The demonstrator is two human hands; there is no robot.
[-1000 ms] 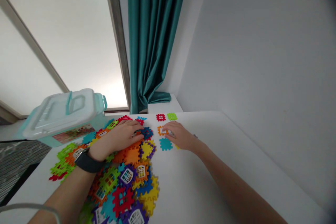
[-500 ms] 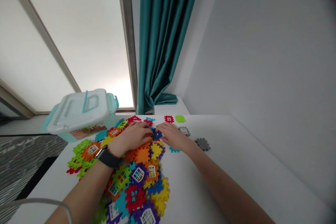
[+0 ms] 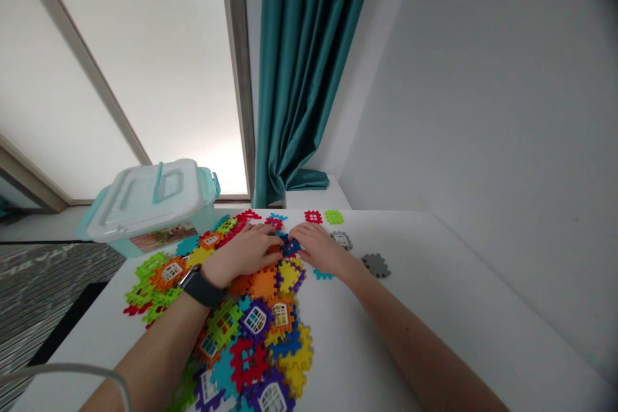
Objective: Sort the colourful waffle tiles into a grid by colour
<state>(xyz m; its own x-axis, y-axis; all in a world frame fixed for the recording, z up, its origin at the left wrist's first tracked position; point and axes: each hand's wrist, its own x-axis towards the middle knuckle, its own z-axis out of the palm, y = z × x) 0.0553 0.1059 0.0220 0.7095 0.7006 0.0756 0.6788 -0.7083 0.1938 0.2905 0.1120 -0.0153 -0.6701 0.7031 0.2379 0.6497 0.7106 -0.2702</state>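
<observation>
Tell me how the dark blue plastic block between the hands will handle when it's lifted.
The dark blue block looks like stiff moulded plastic, so it probably won't flop. Being thin and flat, it is likely light and unlikely to roll. Its toothed edges may catch on the pile beneath it and drag neighbouring pieces along.

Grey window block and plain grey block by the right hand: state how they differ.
The grey plastic notched block with a white window has a white panel; the solid grey plastic notched block shows none. The window block lies nearer the right hand, and the solid block lies farther toward the wall. Both are grey, notch-edged and lie flat on the white table.
</observation>
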